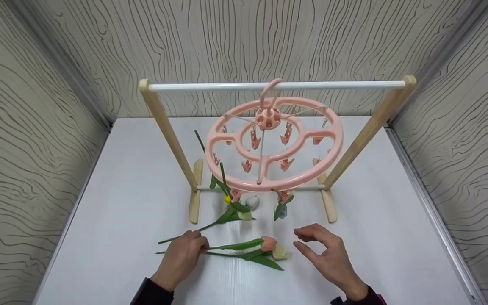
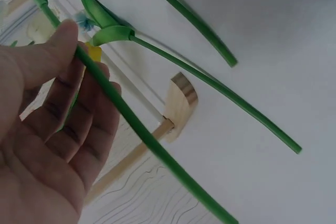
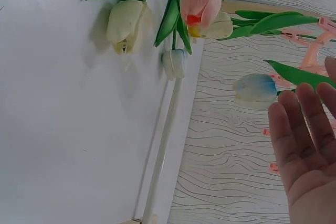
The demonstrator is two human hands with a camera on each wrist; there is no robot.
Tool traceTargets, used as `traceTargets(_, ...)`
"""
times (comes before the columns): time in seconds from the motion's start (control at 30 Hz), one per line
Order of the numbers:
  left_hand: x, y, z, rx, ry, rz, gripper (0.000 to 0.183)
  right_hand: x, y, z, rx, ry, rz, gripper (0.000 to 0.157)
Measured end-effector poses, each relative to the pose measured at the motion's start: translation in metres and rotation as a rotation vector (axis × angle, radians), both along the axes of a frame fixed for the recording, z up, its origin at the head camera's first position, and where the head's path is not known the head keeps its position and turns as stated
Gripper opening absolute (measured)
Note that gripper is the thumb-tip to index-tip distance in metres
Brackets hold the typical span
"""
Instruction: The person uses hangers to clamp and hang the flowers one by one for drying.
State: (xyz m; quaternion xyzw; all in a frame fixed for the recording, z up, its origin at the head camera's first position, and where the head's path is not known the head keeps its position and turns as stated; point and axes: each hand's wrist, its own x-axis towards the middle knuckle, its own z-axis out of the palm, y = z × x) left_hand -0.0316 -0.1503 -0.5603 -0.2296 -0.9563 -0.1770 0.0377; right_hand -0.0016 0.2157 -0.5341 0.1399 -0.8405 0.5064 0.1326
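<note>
fingers of the left hand (image 1: 182,256), at the near left, pinch a green stem (image 2: 152,142) between thumb and fingertips; it appears to belong to the pink tulip (image 1: 248,244). the grip sits well behind the bloom, presumably to spare the petals and leave the flower end free. this tulip is at the near middle, between the two hands, its long axis running left to right, bloom pointing right and stem trailing left.

just far of it, more tulips (image 1: 227,215) overlap below the ring's near left edge; i cannot tell exactly which lie and which hang. on its near side a cream tulip (image 1: 280,253) lies on the white surface (image 1: 121,203), also bloom to the right.

at the middle a pink ring hanger (image 1: 268,118) hooks over the white bar (image 1: 210,87) of a wooden rack (image 1: 170,135), probably so its clips (image 1: 286,164) can dangle freely. at its near edge a blue-tinged tulip (image 1: 281,210) hangs from a clip, bloom downward.

at the near right, the right hand (image 1: 326,250) holds nothing; thumb and forefinger stand apart, their gap facing left towards the blooms.
</note>
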Motion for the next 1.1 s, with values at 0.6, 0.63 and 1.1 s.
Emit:
traceTargets(0.6,0.002,0.054,0.022,0.071,-0.023,-0.145,0.02,-0.007,-0.031,0.014,0.21,0.145,0.201,0.034)
traceTargets(0.63,0.001,0.057,0.024,0.067,-0.024,-0.149,0.02,-0.007,-0.032,0.014,0.237,0.148,0.212,0.034)
traceTargets(1.1,0.0,0.084,0.037,0.046,-0.018,-0.214,0.02,-0.008,-0.052,0.006,0.604,0.327,0.243,0.034)
